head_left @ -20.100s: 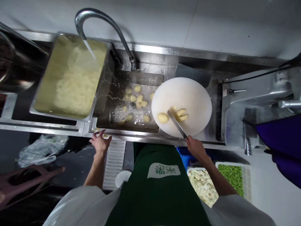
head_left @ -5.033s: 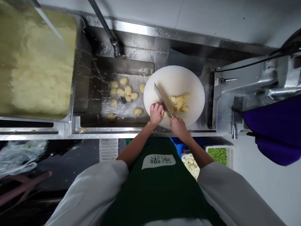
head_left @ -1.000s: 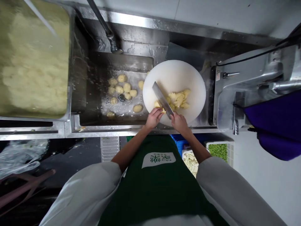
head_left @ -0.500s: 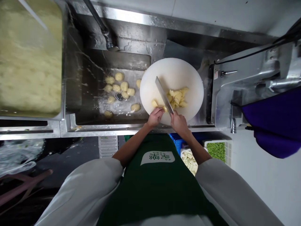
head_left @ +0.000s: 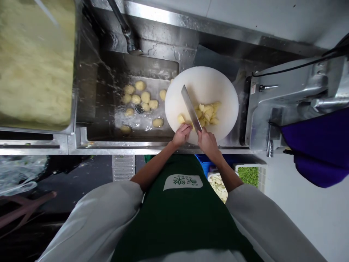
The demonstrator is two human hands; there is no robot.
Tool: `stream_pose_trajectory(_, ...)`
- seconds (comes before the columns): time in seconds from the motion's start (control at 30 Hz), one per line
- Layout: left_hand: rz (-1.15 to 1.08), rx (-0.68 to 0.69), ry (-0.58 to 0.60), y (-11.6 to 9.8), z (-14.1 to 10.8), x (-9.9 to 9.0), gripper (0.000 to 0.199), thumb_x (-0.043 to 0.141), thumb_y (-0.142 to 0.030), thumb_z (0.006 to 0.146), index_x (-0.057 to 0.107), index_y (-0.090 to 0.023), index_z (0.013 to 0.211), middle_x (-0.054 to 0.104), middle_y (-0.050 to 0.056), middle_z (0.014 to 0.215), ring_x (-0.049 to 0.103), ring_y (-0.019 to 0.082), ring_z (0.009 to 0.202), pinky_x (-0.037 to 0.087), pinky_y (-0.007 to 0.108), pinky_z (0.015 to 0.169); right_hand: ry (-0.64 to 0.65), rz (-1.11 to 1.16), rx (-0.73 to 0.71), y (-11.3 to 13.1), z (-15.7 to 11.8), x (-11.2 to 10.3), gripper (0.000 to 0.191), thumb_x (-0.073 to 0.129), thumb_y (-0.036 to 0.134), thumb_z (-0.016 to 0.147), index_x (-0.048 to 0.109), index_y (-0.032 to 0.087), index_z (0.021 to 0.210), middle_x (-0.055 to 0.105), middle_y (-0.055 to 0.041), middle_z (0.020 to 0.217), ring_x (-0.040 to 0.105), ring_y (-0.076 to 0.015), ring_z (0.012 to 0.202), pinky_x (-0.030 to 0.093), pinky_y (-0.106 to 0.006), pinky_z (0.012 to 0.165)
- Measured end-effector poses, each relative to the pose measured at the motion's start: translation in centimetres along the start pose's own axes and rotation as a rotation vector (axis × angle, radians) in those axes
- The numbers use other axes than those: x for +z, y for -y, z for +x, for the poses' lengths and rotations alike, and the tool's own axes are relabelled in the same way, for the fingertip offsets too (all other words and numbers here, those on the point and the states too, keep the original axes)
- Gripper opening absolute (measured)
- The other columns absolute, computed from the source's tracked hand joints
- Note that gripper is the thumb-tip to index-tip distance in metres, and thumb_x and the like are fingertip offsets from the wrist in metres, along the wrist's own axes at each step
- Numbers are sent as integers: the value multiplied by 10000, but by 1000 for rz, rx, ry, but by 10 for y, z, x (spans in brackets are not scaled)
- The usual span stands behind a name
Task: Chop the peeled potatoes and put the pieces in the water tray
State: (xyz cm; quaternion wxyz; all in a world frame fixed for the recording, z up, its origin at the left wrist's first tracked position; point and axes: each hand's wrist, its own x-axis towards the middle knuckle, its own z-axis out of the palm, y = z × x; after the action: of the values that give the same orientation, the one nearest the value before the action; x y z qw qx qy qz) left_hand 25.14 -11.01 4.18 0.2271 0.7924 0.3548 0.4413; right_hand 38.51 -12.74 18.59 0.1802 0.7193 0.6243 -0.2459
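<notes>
My right hand (head_left: 206, 139) is closed round the handle of a kitchen knife (head_left: 190, 106), its blade slanting up and left over a round white cutting board (head_left: 177, 87). Just left of the blade's near end, my left hand (head_left: 182, 134) has its fingers bent together on a piece of potato, mostly hidden beneath them. A cut chunk of potato (head_left: 181, 118) lies beyond those fingertips. To the right of the blade, a heap of potato slices (head_left: 208, 112) rests on the board.
Several peeled potatoes (head_left: 145, 97) lie in the wet sink (head_left: 106, 120) at left, below a faucet (head_left: 131, 42). Farther left stands a metal tub (head_left: 73, 109) of pale pieces in liquid. A purple cloth (head_left: 319, 138) hangs at right. Crates with chopped greens (head_left: 247, 175) are below the counter.
The view has shifted slightly, so the sink and board appear a little farther right. Both hands and the knife keep nearly the same place on the board.
</notes>
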Motion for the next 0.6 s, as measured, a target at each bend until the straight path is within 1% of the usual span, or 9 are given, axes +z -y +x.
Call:
stream_pose_trajectory(0.13,-32,-43,44,1,-2,0,218,454,-154,988,649,-85,1058,644,126,1049,573,153,967,538,310,872,27,11,3,1,6,3,326,303,277,1054,543,101,1188,683,-156,1015,669,-281,952,441,-326,760)
stream_pose_trajectory(0.3,-31,-67,78,4,-6,3,257,424,-177,1000,650,-84,1080,639,135,1056,569,168,988,529,332,904,-2,6,-15,1,-1,-1,359,265,307,1067,537,108,1190,684,-145,976,671,-278,901,438,-331,742)
stream_pose_trajectory(0.4,-24,-83,111,5,-8,3,290,399,-192,1007,656,-89,1093,632,144,1063,569,178,1007,527,346,901,27,12,6,5,1,-1,352,272,297,1063,532,101,1198,682,-157,998,669,-280,934,441,-329,755)
stream_pose_trajectory(0.5,-10,-78,126,5,-6,3,298,392,-184,1002,659,-90,1093,627,145,1060,562,182,1021,527,346,890,62,25,10,8,7,1,336,289,281,1056,532,100,1203,681,-161,1025,668,-283,967,445,-327,770)
stream_pose_trajectory(0.6,11,-48,112,4,-4,2,285,397,-158,991,655,-84,1087,627,140,1053,553,179,1006,525,338,889,37,13,1,7,6,-1,343,279,287,1058,527,105,1209,684,-154,1008,671,-281,942,446,-329,765)
